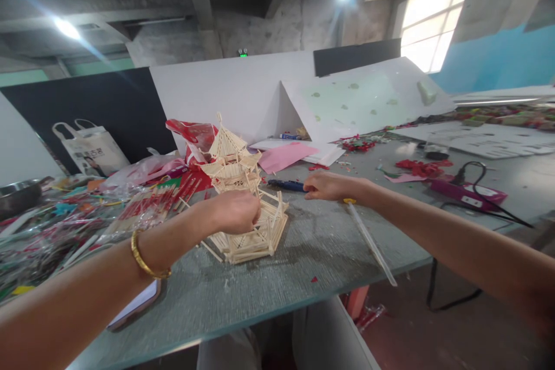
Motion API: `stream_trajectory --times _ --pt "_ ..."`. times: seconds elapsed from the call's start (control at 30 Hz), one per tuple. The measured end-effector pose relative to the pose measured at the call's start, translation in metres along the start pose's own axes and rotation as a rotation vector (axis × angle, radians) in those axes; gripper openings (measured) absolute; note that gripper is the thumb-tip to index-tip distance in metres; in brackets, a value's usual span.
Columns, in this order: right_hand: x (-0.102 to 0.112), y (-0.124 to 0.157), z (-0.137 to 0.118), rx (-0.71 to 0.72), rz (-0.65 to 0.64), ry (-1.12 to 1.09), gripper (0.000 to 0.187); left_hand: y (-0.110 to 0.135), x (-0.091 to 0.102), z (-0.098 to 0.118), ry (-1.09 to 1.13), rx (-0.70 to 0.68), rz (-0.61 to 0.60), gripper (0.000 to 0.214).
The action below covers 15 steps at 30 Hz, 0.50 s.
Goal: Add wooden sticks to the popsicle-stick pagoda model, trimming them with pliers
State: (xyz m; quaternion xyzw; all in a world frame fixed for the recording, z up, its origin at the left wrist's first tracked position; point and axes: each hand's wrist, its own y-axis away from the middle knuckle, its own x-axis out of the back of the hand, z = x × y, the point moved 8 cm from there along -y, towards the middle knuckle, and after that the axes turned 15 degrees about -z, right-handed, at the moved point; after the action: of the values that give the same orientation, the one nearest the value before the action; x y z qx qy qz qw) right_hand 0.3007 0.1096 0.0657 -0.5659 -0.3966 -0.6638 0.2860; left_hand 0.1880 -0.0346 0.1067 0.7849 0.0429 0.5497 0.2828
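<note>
A tiered pagoda model built of thin pale wooden sticks stands upright on the table. In front of its middle tiers is my left hand, fingers closed and pointing down into the lower part. Whatever they pinch is hidden by the hand. To the right of the model, my right hand has its fingers closed around the end of a slim dark blue tool, which points left towards the pagoda. Beneath the right wrist, a translucent stick with a yellow end slants towards the table's front edge.
Plastic-wrapped craft materials crowd the left side, and a phone lies under my left forearm. Pink paper is behind the model. At the right sit red scraps and a purple power strip with a black cord.
</note>
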Motion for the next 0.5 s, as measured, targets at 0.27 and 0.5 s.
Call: stream_trajectory --times 0.27,0.5 --pt "0.001 0.001 0.001 -0.024 -0.009 0.02 0.017 0.006 -0.002 0.003 -0.022 -0.025 0.059 0.019" --pt "0.001 -0.004 -0.002 -0.042 -0.019 0.055 0.02 0.052 -0.023 0.053 -0.03 -0.217 0.302 0.025"
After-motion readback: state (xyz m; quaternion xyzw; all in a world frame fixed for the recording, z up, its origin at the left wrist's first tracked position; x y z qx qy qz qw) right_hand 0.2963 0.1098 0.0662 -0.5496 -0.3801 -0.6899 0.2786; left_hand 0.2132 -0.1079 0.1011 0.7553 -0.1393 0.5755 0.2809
